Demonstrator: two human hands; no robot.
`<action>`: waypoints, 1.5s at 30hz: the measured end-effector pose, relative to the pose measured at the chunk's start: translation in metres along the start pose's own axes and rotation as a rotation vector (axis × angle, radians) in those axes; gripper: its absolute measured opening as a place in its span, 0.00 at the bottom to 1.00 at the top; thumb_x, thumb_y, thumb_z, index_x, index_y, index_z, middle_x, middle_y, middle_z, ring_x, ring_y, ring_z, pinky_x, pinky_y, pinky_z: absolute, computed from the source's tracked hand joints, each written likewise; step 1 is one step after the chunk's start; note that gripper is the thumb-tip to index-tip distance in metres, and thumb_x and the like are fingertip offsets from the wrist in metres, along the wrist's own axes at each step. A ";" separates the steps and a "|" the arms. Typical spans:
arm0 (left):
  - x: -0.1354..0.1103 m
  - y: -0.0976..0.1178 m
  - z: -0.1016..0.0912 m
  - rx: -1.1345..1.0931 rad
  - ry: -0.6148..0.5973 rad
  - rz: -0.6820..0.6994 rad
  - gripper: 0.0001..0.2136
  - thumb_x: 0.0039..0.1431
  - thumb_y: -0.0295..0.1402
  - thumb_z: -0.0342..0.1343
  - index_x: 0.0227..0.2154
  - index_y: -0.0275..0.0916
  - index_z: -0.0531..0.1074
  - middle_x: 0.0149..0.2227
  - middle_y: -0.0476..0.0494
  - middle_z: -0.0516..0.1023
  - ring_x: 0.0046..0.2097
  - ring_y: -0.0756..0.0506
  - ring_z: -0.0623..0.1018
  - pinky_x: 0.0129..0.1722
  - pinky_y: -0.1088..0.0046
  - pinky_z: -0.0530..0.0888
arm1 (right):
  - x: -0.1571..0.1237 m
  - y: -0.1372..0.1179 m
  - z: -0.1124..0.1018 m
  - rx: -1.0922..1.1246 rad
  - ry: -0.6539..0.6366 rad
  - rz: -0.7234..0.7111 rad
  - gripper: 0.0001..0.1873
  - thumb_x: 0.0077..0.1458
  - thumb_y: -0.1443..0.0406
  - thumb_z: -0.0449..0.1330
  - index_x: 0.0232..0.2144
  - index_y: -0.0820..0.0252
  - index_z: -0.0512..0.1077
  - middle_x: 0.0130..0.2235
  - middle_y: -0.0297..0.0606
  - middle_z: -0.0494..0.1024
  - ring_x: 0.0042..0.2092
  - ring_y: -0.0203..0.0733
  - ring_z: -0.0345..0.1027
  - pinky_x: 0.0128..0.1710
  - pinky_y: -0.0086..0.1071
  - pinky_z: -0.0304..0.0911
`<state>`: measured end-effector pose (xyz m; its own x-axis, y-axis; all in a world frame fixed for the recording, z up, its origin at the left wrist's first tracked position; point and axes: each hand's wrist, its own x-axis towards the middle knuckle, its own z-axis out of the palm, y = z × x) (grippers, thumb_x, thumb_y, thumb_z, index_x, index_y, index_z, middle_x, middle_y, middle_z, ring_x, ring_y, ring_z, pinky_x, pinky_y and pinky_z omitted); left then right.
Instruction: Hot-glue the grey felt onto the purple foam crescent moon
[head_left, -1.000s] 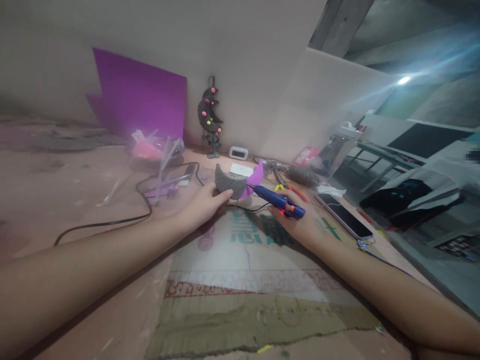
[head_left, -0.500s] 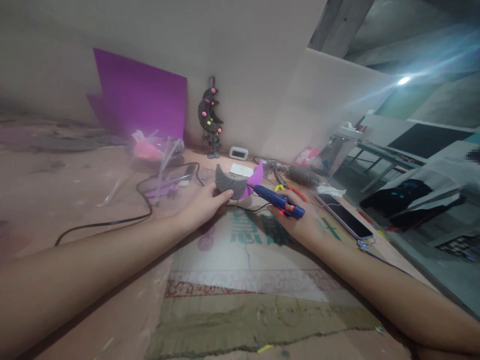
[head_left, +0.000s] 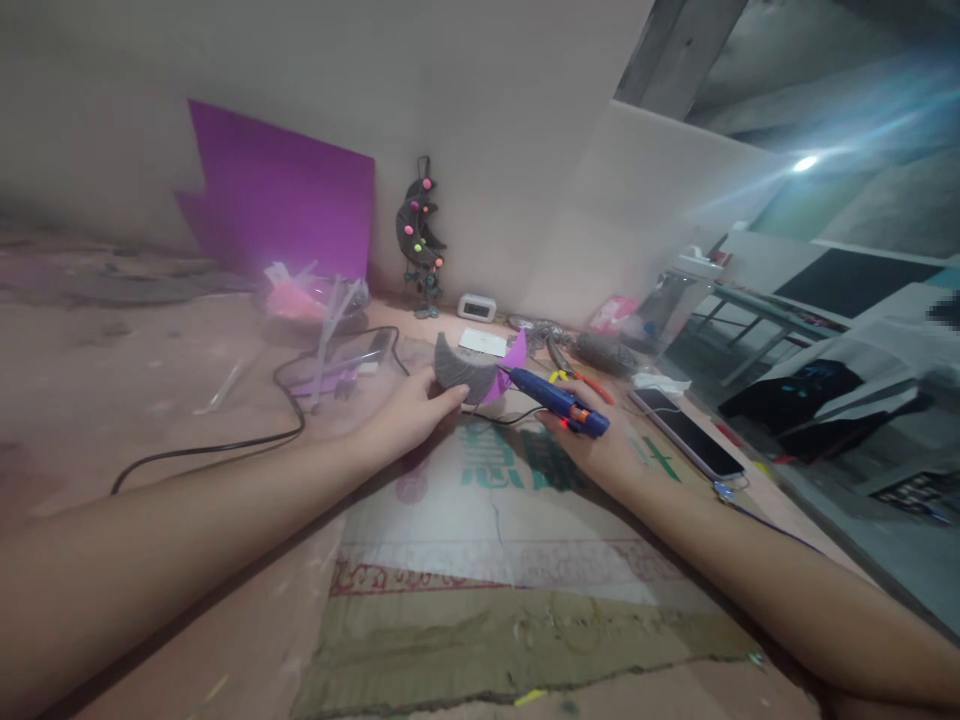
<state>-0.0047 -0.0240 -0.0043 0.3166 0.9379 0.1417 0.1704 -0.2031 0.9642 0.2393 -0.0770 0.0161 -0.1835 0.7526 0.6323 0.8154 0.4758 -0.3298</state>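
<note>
There were two hands, and each held one thing. The fingers (head_left: pixel 450 397) of the left hand (head_left: pixel 416 410) were pinched on one moon (head_left: pixel 465 378). It was curved, with pointy tips. Most of it was gray, with thin lines like wound string, and the right end was smooth and purple. It was up over the cardboard (head_left: pixel 450 640), between the two hands. The fingers (head_left: pixel 549 425) of the right hand (head_left: pixel 598 455) were wrapped around one blue plastic glue gun (head_left: pixel 551 398) with a little red light. Its thin tip was right where the gray met the purple, but you could not tell if they touched.

The one torn piece of cardboard, with green and red print, lay on the pink worktop (head_left: pixel 112 370) under the fingers. Past the left fingers were one flat white card (head_left: pixel 482 342), one small white clock (head_left: pixel 477 307) and one dark moon (head_left: pixel 409 214) with six bright round balls (head_left: pixel 409 230).

To the left of the left fingers were one black cord (head_left: pixel 225 446), one big purple sheet (head_left: pixel 289 200) and one clear bowl (head_left: pixel 358 308) with something pink (head_left: pixel 292 297) in it, too blurry to tell.

Just past the right fingers were one pair of pliers (head_left: pixel 592 387) and one bundle of gray yarn (head_left: pixel 604 350). To their right lay one phone (head_left: pixel 686 430), and farther past them stood one clear jug (head_left: pixel 671 310).
</note>
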 end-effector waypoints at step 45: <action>0.002 -0.001 0.000 -0.084 -0.053 -0.022 0.10 0.57 0.39 0.54 0.28 0.39 0.62 0.22 0.53 0.65 0.21 0.53 0.64 0.19 0.78 0.57 | 0.000 0.000 -0.001 -0.023 0.006 0.005 0.10 0.52 0.58 0.63 0.36 0.54 0.71 0.32 0.34 0.77 0.32 0.43 0.71 0.33 0.35 0.66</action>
<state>-0.0045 -0.0221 -0.0048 0.3634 0.9251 0.1104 0.0997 -0.1564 0.9827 0.2397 -0.0774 0.0171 -0.1761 0.7519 0.6353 0.8289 0.4614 -0.3164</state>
